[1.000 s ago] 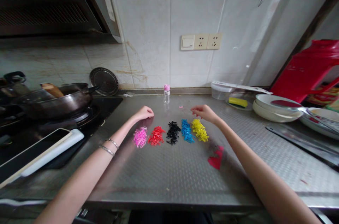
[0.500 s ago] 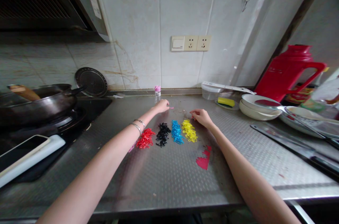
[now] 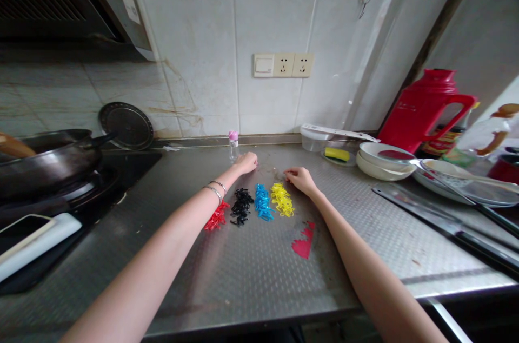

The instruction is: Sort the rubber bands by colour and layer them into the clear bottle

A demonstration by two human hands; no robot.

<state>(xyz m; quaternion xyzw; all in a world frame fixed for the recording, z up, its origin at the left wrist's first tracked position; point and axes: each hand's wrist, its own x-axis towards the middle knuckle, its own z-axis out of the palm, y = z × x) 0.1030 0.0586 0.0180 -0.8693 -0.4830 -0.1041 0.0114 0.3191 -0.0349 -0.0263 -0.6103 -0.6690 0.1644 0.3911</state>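
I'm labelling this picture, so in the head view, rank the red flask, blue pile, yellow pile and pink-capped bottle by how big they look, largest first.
1. Red flask
2. Blue pile and yellow pile: too alike to rank
3. Pink-capped bottle

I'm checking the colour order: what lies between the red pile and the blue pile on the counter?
The black pile lies between the red pile and the blue pile; the head view shows it.

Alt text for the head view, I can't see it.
A left hand and right hand reach over a metal counter, beyond small pieces in a red pile, black pile, blue pile and yellow pile; a pink-capped bottle stands nearby.
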